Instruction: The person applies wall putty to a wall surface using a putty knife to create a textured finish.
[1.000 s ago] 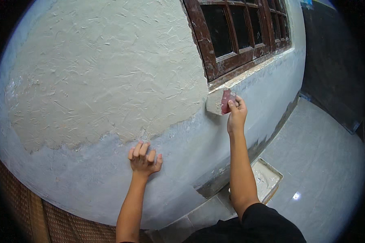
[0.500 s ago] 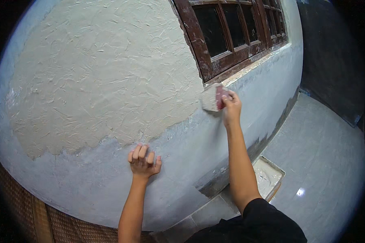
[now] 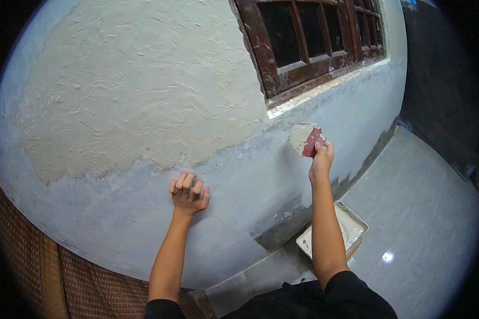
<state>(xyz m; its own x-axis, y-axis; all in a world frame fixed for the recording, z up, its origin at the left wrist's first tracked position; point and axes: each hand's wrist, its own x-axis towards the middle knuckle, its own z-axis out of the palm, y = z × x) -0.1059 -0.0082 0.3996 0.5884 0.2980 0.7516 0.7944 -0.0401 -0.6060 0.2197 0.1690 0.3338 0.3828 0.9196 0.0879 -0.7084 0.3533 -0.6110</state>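
Observation:
My right hand [image 3: 321, 162] grips a red putty scraper [image 3: 314, 140] with cream plaster smeared over its left part. The scraper is just below the window's lower left corner, in front of the smooth bluish-grey wall [image 3: 239, 212]; whether it touches the wall cannot be made out. My left hand [image 3: 188, 192] leans on the wall with bent, parted fingers and holds nothing. Its fingertips are near the ragged lower edge of a broad coat of cream textured plaster [image 3: 143, 90].
A brown wooden window frame [image 3: 314, 69] with dark panes borders the plaster at upper right. Partly behind my right forearm, a tray of cream plaster [image 3: 352, 226] stands by the wall's foot on the grey floor [image 3: 410, 202]. Brown woven panelling [image 3: 90, 282] is at lower left.
My right hand has moved the scraper right and down, away from the plaster's edge and the window corner. My left hand stays against the wall. The view has shifted slightly.

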